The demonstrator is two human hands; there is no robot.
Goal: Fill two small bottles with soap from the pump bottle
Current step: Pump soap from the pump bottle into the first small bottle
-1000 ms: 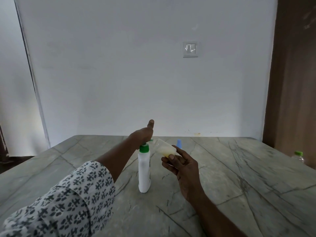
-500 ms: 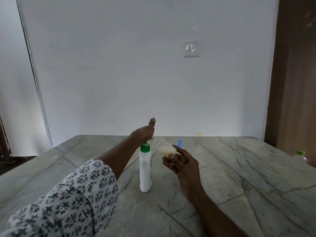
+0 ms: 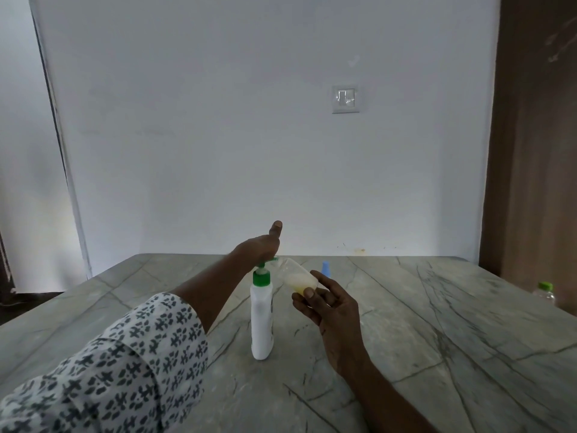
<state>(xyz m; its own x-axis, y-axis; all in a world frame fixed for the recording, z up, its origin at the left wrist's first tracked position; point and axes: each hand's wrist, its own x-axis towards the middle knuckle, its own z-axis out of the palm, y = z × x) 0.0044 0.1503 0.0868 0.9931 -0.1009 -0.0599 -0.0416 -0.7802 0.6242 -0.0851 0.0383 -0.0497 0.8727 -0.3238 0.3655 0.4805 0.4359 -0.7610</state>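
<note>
A white pump bottle (image 3: 261, 320) with a green collar and pump stands upright on the marble table (image 3: 421, 332). My left hand (image 3: 260, 245) rests palm-down on the pump head, thumb raised. My right hand (image 3: 327, 303) holds a small clear bottle (image 3: 298, 278), tilted with its mouth at the pump's nozzle; pale yellowish soap sits in its lower part. A small light-blue object (image 3: 325, 269), perhaps a cap or the second small bottle, stands just behind my right hand.
A clear plastic bottle with a green cap (image 3: 544, 292) shows beyond the table's right edge. A white wall with a switch plate (image 3: 345, 99) stands behind the table, and a brown wooden panel (image 3: 537, 151) on the right.
The pump stem now shows more between my left hand and the green collar, so the pump head has risen. The small bottle stays at the nozzle.
</note>
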